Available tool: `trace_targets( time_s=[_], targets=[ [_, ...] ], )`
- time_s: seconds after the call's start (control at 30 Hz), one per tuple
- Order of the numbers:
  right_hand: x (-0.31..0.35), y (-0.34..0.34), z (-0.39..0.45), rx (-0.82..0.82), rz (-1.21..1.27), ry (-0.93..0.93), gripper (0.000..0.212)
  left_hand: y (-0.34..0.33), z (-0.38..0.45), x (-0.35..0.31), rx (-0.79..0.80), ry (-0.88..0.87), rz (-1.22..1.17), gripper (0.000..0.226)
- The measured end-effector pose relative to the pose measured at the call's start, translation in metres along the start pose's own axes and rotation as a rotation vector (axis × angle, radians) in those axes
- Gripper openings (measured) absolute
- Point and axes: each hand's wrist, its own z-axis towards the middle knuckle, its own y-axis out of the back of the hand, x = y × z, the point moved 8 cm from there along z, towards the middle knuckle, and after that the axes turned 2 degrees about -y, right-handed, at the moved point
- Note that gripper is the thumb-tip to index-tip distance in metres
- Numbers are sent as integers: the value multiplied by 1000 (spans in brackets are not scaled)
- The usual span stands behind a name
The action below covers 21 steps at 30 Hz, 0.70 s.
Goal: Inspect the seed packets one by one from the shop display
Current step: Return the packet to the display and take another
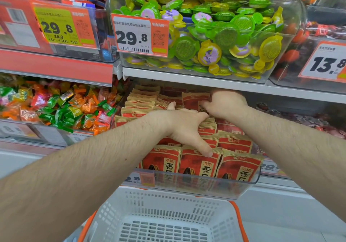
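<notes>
The seed packets (198, 164) stand upright in rows inside a clear bin (206, 183) on the lower shelf, faces toward the aisle so each can be flipped through like cards. The left hand (184, 124) lies spread over the near rows, fingers straight, its lowest finger touching the top edge of a front packet, probably to hold the rows steady while the other hand works. The right hand (224, 104) reaches to the far rows under the shelf edge (224, 84); its grip seems to pinch a packet top, but the fingertips are turned away and shadowed, so I cannot tell for sure. The far packets are partly hidden by both hands. A white basket (168, 221) waits below, cut off at the bottom.
</notes>
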Motion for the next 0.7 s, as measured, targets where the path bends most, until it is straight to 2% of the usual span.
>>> trace_targets(
  time_s=[0.1, 0.17, 0.3, 0.33, 0.43, 0.5, 0.7],
  targets=[
    [-4, -7, 3, 102, 15, -70, 65, -1, 0, 0, -10, -3, -11, 112],
    [-3, -11, 2, 166, 12, -64, 68, -1, 0, -1, -15, -6, -9, 112],
    [13, -4, -2, 108, 105, 64, 47, 0, -1, -2, -19, 0, -8, 109],
    [15, -3, -1, 116, 146, 57, 42, 1, -2, -2, -18, 2, -8, 109],
    [7, -12, 7, 227, 268, -113, 37, 0, -2, -3, -10, 6, -4, 108],
    [6, -18, 11, 299, 257, -141, 36, 0, -2, -2, -9, 8, 1, 108],
    [-1, -25, 25, 273, 239, -167, 31, -1, -2, -2, -12, 9, -2, 106]
  ],
)
